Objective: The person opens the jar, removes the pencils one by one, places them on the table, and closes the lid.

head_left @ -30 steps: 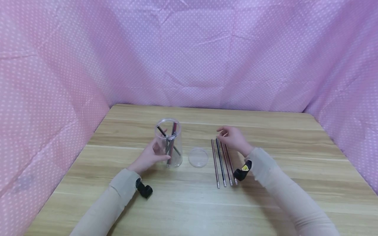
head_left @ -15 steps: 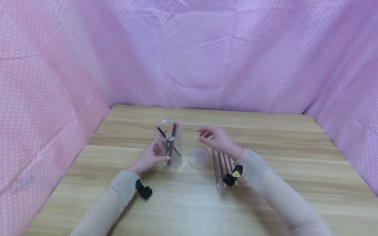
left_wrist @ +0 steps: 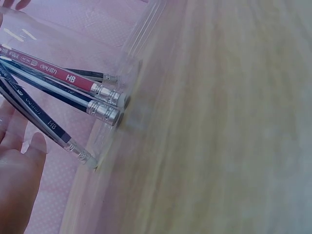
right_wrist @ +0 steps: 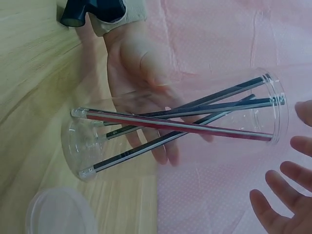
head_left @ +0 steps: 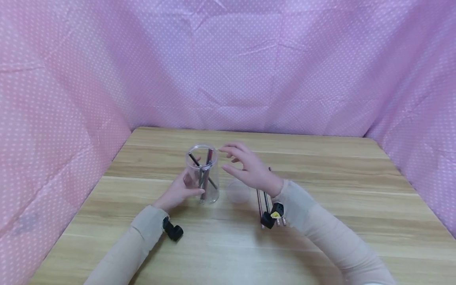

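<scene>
My left hand point(head_left: 179, 190) holds a clear plastic jar point(head_left: 213, 180) around its side, thumb in front and fingers behind. The jar stands uncovered on the table with several pencils inside, leaning across one another; a red pencil point(right_wrist: 200, 127) lies among dark ones, and "HB" is legible in the left wrist view. Just right of the jar's rim, my right hand point(head_left: 251, 170) hovers with spread, loosely bent fingers and holds nothing. Under and beside that wrist, several more pencils point(head_left: 259, 204) lie on the table, partly hidden by the hand and wrist camera.
A round clear lid point(head_left: 236, 192) lies flat between the jar and the loose pencils. The wooden table point(head_left: 171, 265) ends at a pink dotted curtain point(head_left: 228, 79) behind and at both sides. Each wrist carries a black camera point(head_left: 173, 230).
My right hand has moved left from the far ends of the loose pencils to beside the jar's rim, its fingers spreading. The left hand and jar stay in place.
</scene>
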The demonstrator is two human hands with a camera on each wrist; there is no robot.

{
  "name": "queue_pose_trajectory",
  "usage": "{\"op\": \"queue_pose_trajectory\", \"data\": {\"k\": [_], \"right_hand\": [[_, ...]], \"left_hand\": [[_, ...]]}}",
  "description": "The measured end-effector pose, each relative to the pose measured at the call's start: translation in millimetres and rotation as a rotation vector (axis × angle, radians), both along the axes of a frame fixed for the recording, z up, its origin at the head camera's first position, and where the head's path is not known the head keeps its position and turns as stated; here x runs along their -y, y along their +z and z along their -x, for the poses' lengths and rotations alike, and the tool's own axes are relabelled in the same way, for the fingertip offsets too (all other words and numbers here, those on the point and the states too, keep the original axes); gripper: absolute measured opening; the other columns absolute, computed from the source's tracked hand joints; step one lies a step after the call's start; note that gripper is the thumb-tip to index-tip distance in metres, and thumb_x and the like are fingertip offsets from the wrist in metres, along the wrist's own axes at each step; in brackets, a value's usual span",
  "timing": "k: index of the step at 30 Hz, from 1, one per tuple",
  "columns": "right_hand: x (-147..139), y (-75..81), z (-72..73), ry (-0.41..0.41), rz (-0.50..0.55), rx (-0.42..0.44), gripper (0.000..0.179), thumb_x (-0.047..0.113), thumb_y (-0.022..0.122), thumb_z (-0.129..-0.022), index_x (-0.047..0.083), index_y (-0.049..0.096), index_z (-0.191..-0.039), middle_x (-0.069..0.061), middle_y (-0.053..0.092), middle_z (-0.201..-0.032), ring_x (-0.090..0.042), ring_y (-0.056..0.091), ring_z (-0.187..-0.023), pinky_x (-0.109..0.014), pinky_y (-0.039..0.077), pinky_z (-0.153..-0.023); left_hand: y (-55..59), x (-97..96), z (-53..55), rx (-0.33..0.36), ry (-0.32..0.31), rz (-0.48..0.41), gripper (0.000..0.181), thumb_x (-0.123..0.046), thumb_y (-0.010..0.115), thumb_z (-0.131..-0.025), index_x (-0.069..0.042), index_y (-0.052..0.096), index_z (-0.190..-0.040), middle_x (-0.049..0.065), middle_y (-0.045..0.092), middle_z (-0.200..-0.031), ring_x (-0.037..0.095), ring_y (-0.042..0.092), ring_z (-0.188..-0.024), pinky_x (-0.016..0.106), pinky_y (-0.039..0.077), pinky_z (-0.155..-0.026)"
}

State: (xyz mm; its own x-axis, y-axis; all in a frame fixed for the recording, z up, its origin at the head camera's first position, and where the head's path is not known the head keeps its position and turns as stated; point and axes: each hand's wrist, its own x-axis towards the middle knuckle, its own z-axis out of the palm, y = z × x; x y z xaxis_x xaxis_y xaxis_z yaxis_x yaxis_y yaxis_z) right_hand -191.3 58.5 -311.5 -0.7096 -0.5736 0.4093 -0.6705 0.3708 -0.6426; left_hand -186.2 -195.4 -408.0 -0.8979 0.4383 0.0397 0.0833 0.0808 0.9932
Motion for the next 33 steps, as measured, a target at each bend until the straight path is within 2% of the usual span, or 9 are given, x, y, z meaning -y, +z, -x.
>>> {"op": "queue_pose_trajectory", "data": {"k": [6,9,15,18,23,29,33], "right_hand": [[2.6,6.5,-1.9,0.016,-0.016,-0.026,0.044,0.016,0.06,-0.093,0.005,0.05,-0.134,-0.013,0.046,-0.135,-0.025,0.05,-0.118,-0.041,0.051,-0.095],[2.1,6.9,-1.9,0.032,-0.034,-0.125,0.046,0.017,0.062,-0.091,0.006,0.051,-0.134,-0.014,0.047,-0.134,-0.025,0.047,-0.122,-0.042,0.046,-0.1],[3.7,1.8,-0.6,0.118,-0.008,-0.408,0.042,0.019,0.064,-0.086,0.004,0.059,-0.125,-0.013,0.055,-0.129,-0.027,0.047,-0.12,-0.041,0.041,-0.104],[5.5,-0.2,0.4,0.153,-0.003,-0.472,0.037,0.021,0.062,-0.087,0.004,0.061,-0.12,-0.013,0.059,-0.126,-0.027,0.049,-0.12,-0.04,0.041,-0.105],[7.6,-1.3,-0.6,0.171,-0.017,-0.498,0.034,0.018,0.066,-0.085,0.005,0.064,-0.116,-0.012,0.061,-0.123,-0.026,0.05,-0.118,-0.039,0.042,-0.104],[9.5,-0.3,-2.9,0.146,-0.032,-0.459,0.033,0.016,0.066,-0.085,0.005,0.064,-0.116,-0.011,0.062,-0.121,-0.025,0.05,-0.118,-0.038,0.041,-0.105],[12.1,0.1,-4.1,0.127,-0.041,-0.426,0.033,0.016,0.065,-0.086,0.004,0.064,-0.116,-0.011,0.063,-0.121,-0.025,0.051,-0.117,-0.037,0.042,-0.105]], "left_hand": [[0.4,-1.1,0.0,-0.002,-0.01,-0.015,0.099,-0.005,0.074,-0.077,-0.031,0.014,-0.152,0.009,0.029,-0.154,0.029,0.027,-0.141,0.054,0.013,-0.118],[0.1,-1.9,0.1,-0.002,-0.018,-0.027,0.098,-0.005,0.073,-0.078,-0.032,0.014,-0.152,0.008,0.03,-0.154,0.028,0.028,-0.141,0.054,0.014,-0.117],[0.0,-0.7,-1.3,-0.004,-0.002,-0.014,0.096,-0.006,0.074,-0.078,-0.031,0.016,-0.151,0.009,0.033,-0.153,0.029,0.033,-0.138,0.054,0.019,-0.116],[-0.3,-0.6,-1.3,-0.011,-0.001,-0.014,0.096,-0.006,0.074,-0.078,-0.03,0.016,-0.151,0.01,0.032,-0.153,0.029,0.031,-0.139,0.054,0.017,-0.116],[-1.1,-1.0,-1.2,-0.006,0.007,-0.002,0.096,-0.007,0.074,-0.078,-0.032,0.016,-0.151,0.009,0.032,-0.153,0.028,0.03,-0.139,0.055,0.015,-0.117],[-2.0,-1.0,-0.9,-0.008,0.015,0.006,0.096,-0.008,0.074,-0.078,-0.03,0.017,-0.151,0.008,0.031,-0.154,0.027,0.028,-0.141,0.055,0.013,-0.117],[-2.5,-0.7,-0.6,-0.019,-0.001,-0.018,0.096,-0.006,0.073,-0.079,-0.03,0.016,-0.152,0.008,0.031,-0.154,0.026,0.026,-0.141,0.052,0.011,-0.119]]}}
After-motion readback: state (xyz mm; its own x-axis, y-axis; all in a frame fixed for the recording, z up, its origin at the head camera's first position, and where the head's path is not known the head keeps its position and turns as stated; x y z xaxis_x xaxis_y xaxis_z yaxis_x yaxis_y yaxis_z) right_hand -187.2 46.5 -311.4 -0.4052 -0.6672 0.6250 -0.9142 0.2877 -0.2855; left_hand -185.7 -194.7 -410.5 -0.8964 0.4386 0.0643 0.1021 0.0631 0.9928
